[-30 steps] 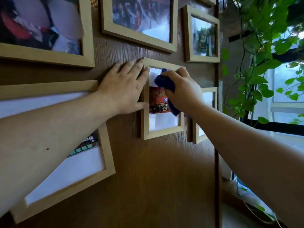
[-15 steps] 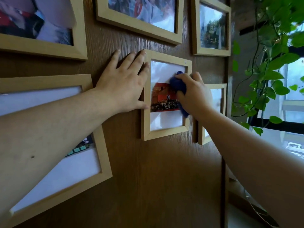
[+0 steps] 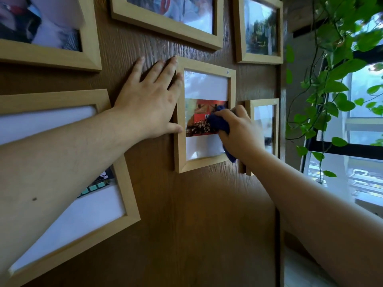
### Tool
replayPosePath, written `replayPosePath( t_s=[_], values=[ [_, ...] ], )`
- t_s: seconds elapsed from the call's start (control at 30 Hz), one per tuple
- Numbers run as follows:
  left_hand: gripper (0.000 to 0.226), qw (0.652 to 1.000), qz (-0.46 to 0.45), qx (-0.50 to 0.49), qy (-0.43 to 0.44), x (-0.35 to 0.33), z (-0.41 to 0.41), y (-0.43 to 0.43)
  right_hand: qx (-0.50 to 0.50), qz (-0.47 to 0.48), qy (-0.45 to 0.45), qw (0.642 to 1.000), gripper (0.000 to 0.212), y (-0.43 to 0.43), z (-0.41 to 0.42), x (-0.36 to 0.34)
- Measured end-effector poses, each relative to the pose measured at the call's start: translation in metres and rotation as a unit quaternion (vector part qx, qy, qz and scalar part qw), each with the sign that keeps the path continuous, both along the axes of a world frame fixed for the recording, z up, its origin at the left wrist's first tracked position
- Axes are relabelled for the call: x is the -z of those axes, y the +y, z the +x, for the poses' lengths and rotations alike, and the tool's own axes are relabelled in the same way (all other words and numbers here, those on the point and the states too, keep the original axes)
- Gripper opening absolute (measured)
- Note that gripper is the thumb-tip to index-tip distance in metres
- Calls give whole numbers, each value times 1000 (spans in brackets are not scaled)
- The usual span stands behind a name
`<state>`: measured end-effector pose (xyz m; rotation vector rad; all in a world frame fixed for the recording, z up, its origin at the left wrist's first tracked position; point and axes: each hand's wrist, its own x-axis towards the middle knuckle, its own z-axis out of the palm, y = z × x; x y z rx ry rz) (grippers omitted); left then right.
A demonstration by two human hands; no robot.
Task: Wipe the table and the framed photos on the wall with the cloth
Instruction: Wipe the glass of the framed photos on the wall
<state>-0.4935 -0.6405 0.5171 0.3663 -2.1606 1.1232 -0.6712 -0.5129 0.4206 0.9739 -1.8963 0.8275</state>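
Observation:
A small light-wood framed photo (image 3: 204, 164) hangs in the middle of the dark wood wall, showing a red picture behind glass. My right hand (image 3: 240, 131) is closed around a dark blue cloth (image 3: 219, 121) and presses it on the glass at the frame's right side, over the picture. My left hand (image 3: 149, 100) lies flat on the wall with fingers spread, its thumb and fingertips against the frame's left edge. The table is out of view.
Other wooden frames surround it: a large one (image 3: 128, 204) at lower left, one (image 3: 87, 59) at upper left, one (image 3: 172, 32) above, one (image 3: 261, 59) at upper right, a narrow one (image 3: 276, 121) behind my right hand. A leafy vine (image 3: 331, 90) hangs by the window on the right.
My right hand has slid the cloth down the glass from the top left to the right middle. My left hand has stayed on the frame's left edge.

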Motion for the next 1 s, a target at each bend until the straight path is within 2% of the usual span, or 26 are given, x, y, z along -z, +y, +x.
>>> replayPosePath(
  t_s=[0.17, 0.23, 0.3, 0.43, 0.5, 0.63, 0.7, 0.83, 1.0],
  values=[
    [114, 1000, -4, -8, 2, 0, -2, -1, -116, 82, 109, 984, 43, -3, 35, 16],
    [115, 1000, -6, -8, 5, 0, -2, -2, -139, 92, 99, 981, 43, 0, 28, 20],
    [115, 1000, -6, -6, 6, 0, -2, -2, -129, 72, 55, 987, 43, 6, 11, 26],
    [115, 1000, -4, -1, 8, 1, -2, -2, -23, 54, 15, 998, 40, 14, -11, 35],
    [115, 1000, -3, 0, 6, 1, -2, -1, -38, 64, 24, 997, 40, 12, -3, 35],
    [114, 1000, -3, -7, -1, 1, -1, 1, -129, 151, 105, 974, 46, 3, 30, 34],
    [115, 1000, -4, -12, 1, 0, -1, 2, -148, 169, 111, 968, 47, 1, 35, 33],
    [115, 1000, -5, -12, 0, 0, 0, 1, -139, 190, 129, 963, 42, 10, 20, 35],
    [115, 1000, -1, -7, 0, 1, 0, 0, -89, 193, 92, 973, 39, 24, -6, 40]
  ],
)
